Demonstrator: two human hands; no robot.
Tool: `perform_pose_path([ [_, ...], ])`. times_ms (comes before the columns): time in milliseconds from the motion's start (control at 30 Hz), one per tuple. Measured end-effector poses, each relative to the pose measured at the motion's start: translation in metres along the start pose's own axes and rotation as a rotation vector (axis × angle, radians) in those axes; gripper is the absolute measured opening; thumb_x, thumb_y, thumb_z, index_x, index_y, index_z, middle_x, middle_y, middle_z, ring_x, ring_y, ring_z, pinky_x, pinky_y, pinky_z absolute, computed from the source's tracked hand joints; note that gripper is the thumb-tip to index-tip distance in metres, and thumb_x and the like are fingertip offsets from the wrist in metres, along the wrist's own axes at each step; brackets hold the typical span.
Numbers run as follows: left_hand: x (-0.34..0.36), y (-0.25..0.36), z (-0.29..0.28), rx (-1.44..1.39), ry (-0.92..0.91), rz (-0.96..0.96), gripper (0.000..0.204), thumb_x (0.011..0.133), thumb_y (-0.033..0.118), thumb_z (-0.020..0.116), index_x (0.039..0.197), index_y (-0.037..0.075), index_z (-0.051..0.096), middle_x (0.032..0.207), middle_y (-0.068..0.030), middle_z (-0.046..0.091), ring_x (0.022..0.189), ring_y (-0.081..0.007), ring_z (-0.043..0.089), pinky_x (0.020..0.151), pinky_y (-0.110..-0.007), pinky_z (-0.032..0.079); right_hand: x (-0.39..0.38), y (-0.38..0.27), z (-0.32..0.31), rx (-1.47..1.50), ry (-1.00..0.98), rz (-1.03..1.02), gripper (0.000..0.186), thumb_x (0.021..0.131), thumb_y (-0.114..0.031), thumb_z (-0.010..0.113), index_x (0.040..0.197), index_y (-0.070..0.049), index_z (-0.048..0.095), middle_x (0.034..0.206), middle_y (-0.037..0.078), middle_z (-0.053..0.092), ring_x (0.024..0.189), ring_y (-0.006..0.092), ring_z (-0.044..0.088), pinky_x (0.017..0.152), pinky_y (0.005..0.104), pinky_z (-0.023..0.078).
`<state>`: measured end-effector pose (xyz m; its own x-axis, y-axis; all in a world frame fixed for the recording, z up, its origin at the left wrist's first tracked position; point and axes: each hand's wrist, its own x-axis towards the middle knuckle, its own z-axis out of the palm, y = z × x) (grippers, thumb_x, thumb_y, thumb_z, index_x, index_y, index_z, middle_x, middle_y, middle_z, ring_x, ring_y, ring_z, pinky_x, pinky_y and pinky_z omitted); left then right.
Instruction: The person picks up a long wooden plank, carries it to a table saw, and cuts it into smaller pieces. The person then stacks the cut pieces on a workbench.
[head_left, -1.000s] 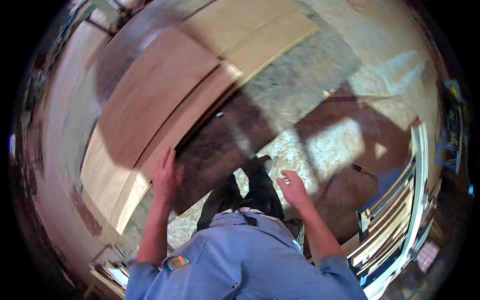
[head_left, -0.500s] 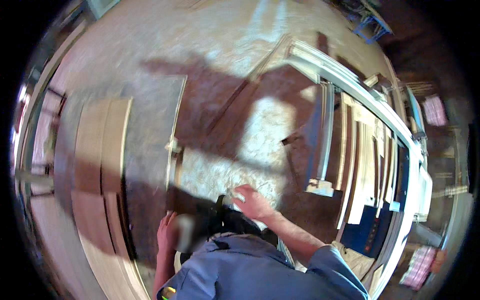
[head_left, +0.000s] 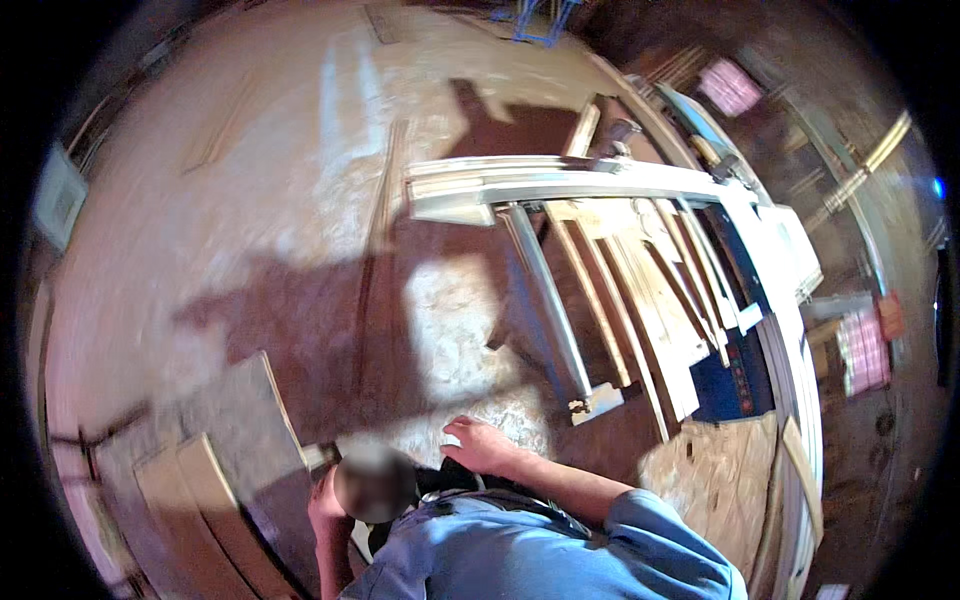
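In front of my body, slightly right of the middle, is my right hand [head_left: 478, 446]. Its fingers are loosely bent and a little apart, and I see nothing held in them. Black, dark material [head_left: 452, 476] lies just below that hand, by the front of my blue shirt [head_left: 470, 550]. My left hand [head_left: 323, 495] hangs low at my left side, close to the end of a large grey-brown panel [head_left: 262, 400]. A blurred round patch covers part of it, so its fingers are hidden.
To the right, a white frame [head_left: 600, 183] surrounds long wooden strips [head_left: 640, 290] and a metal bar [head_left: 550, 300]. A plywood sheet [head_left: 715, 480] lies nearer me. Brown boards [head_left: 200, 500] stand at the lower left. A pink checked cloth [head_left: 863, 350] is at the far right.
My view has turned to the right, so the white frame and wood strips have shifted left and the panels sit lower. The light thing by my right fingers no longer shows.
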<state>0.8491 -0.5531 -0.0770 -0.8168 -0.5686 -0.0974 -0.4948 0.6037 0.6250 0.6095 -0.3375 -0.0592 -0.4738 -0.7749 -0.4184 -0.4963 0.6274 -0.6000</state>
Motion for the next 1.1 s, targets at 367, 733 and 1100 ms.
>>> perform_pose_path([
  [367, 0.192, -0.004, -0.016, 0.187, -0.099, 0.149, 0.036, 0.084, 0.015, 0.060, 0.116, -0.001, 0.058, 0.101, -0.0200, 0.065, 0.093, -0.0341, 0.063, 0.083, -0.040, 0.049, 0.113, 0.006, -0.052, 0.075, 0.115, -0.012, 0.039, 0.087, -0.035, 0.056, 0.104, -0.001, 0.062, 0.105, 0.020, 0.060, 0.103, 0.0375, 0.055, 0.090, 0.0451, 0.046],
  [733, 0.366, 0.015, -0.012, 0.442, -0.511, 0.105, 0.035, 0.084, 0.023, 0.057, 0.109, -0.002, 0.060, 0.093, -0.0172, 0.066, 0.084, -0.0310, 0.064, 0.074, -0.041, 0.050, 0.222, 0.007, -0.168, 0.094, 0.444, -0.217, 0.020, 0.079, -0.025, 0.055, 0.089, -0.009, 0.061, 0.102, 0.007, 0.058, 0.099, 0.0278, 0.050, 0.088, 0.0375, 0.045],
  [1100, 0.490, -0.071, 0.005, 0.087, -0.828, -0.098, 0.024, 0.084, 0.018, 0.058, 0.101, 0.001, 0.060, 0.079, -0.0120, 0.061, 0.070, -0.0254, 0.060, 0.065, -0.038, 0.049, 0.261, -0.025, -0.245, 0.405, 0.666, -0.005, 0.032, 0.086, -0.026, 0.062, 0.107, -0.003, 0.060, 0.109, 0.018, 0.055, 0.105, 0.0369, 0.053, 0.087, 0.0445, 0.047],
])
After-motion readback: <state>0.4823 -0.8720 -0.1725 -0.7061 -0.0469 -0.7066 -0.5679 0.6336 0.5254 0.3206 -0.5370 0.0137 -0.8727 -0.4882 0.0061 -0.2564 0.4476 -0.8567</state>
